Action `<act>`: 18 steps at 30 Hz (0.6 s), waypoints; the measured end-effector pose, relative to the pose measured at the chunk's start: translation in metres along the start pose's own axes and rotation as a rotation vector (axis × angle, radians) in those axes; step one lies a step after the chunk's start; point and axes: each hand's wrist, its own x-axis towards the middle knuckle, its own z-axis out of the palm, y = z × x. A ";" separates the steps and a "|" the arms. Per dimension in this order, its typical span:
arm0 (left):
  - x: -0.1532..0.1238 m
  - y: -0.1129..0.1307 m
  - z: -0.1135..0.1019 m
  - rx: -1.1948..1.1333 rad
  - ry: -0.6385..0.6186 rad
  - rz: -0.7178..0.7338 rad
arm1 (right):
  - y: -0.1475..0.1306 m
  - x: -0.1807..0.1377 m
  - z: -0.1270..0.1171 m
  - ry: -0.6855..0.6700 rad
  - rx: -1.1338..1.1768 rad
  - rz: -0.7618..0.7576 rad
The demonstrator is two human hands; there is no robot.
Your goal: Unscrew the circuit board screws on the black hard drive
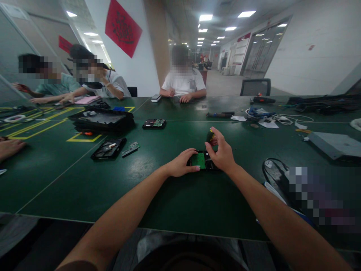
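Note:
A small black hard drive with a green circuit board (199,160) lies on the green table (180,195) in front of me. My left hand (182,163) rests on its left side, fingers curled over the board, holding it down. My right hand (222,149) grips a screwdriver with a dark and yellow handle (210,134), held upright over the drive's right part. The tip is hidden behind my fingers.
Another drive (154,124) and a black tray (102,119) lie further back on the left, a dismantled drive frame (108,148) and loose board (131,149) nearer. Cables (266,114) and a grey panel (335,144) sit right. Three people sit across; another person's hand (9,146) rests left.

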 end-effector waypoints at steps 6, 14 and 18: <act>0.000 0.003 -0.001 0.006 -0.007 0.000 | 0.000 0.000 0.001 0.000 0.014 0.007; 0.000 0.002 -0.001 0.002 -0.004 0.001 | -0.001 0.000 0.002 -0.019 0.013 -0.001; 0.000 0.004 -0.002 -0.004 -0.016 -0.011 | -0.001 -0.001 0.001 -0.038 0.028 0.018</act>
